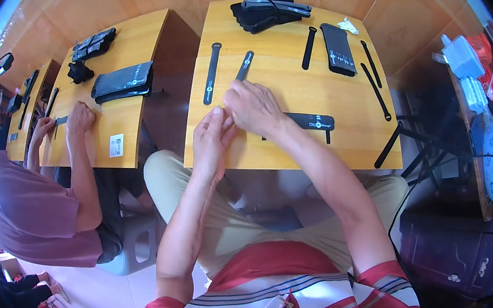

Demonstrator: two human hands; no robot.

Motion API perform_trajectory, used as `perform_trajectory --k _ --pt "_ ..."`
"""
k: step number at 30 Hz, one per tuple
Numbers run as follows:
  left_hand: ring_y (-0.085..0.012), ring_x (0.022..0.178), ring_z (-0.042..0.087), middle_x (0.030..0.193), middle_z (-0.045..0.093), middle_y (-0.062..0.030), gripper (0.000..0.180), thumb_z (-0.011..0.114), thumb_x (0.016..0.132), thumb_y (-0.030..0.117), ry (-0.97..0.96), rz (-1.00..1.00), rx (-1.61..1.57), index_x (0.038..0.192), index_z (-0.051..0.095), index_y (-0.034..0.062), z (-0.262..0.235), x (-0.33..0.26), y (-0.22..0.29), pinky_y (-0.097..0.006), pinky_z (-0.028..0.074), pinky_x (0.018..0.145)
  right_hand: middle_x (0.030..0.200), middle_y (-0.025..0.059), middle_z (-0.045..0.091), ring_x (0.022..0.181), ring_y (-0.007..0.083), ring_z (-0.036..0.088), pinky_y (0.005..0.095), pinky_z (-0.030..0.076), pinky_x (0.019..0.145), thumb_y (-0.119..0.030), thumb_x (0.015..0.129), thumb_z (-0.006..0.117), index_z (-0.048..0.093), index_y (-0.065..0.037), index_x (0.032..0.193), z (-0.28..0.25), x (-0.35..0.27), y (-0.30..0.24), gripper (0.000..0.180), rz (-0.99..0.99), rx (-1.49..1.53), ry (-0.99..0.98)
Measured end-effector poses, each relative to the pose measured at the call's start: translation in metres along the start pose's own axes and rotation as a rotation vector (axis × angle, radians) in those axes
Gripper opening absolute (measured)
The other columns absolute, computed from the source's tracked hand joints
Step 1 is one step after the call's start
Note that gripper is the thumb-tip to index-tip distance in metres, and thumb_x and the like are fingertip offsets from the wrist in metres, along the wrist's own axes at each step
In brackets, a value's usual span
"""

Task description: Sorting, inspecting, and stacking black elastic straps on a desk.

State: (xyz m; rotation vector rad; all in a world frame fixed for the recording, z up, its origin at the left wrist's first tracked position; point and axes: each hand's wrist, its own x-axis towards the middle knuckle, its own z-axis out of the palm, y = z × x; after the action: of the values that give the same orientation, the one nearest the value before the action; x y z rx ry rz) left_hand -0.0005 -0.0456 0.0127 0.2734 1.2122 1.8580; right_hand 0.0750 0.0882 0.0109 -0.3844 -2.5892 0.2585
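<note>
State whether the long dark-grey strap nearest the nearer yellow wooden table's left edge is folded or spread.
Spread: the long dark-grey strap lies straight on the yellow wooden table, both ends showing, no fold visible.

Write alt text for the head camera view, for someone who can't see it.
A person's left hand and right hand meet over a wooden table, a dark strap extending beyond the right. More black straps and a dark bundle lie there; at left, a co-worker sits at another table.
</note>
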Motion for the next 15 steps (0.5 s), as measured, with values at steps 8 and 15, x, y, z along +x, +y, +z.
perform_trajectory --k 8,15 --pt "-0.0113 0.079 0.066 0.093 0.068 -0.0035 0.017 0.061 0.104 0.018 -0.081 -0.036 -0.027 0.106 0.066 0.0022 -0.020 -0.019 -0.005 -0.028 0.057 0.074 0.099 0.0081 0.063 0.110 0.0277 0.058 0.0440 0.052 0.094 -0.016 0.088 0.068 0.070 -0.007 0.098 -0.054 -0.046 -0.041 0.014 -0.031 0.211 -0.120" --pt "-0.0135 0.077 0.071 0.087 0.072 -0.0089 0.018 0.064 0.102 0.013 -0.244 0.027 0.268 0.108 0.068 -0.0038 -0.013 -0.064 0.020 -0.026 0.059 0.070 0.094 0.0140 0.073 0.095 0.0328 0.071 0.0472 0.047 0.108 -0.021 0.079 0.083 0.069 -0.006 0.112 -0.104 -0.075 -0.034 0.039 -0.027 0.347 -0.133"
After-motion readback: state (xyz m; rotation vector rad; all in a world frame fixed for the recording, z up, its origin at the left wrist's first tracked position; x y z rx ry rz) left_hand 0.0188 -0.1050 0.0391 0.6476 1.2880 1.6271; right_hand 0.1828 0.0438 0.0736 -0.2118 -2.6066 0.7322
